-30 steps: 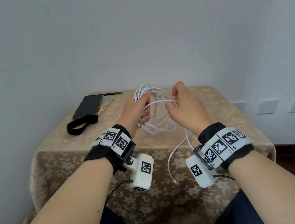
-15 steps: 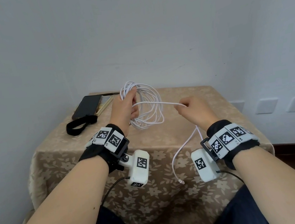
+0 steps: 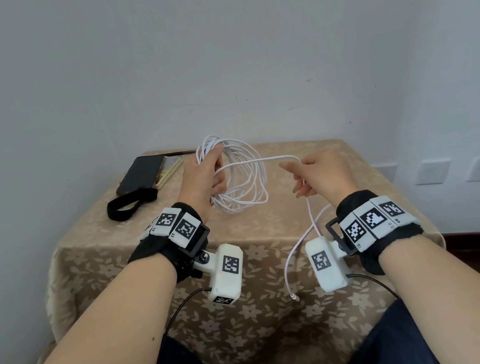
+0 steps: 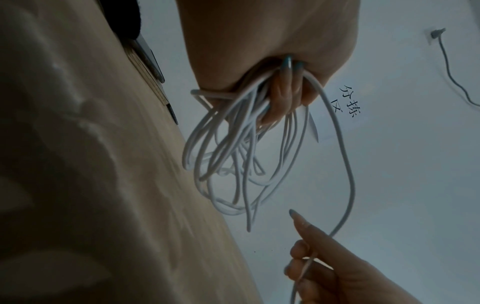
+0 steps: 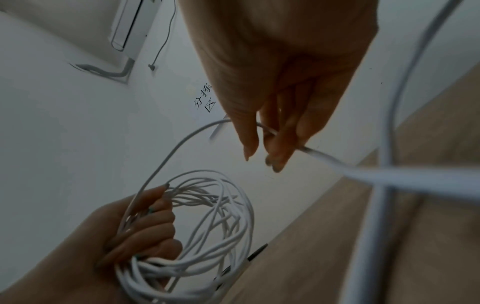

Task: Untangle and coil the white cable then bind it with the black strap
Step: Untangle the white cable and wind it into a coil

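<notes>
Floral-clothed surface (image 3: 96, 263) standing against a pale wall | left hand (image 3: 205, 174) gripping the coiled white cable (image 3: 248, 180) above the far edge | right hand (image 3: 321, 173) pinching the cable's free run, tail hanging toward the near edge | black strap (image 3: 130, 202) lying at the far left corner beside a dark phone (image 3: 142, 172)

The head view is bright, evenly lit and sharp, bowed at its edges; both wrist views are dim, grainy, with nearest cable (image 5: 415, 179) blurred
</notes>
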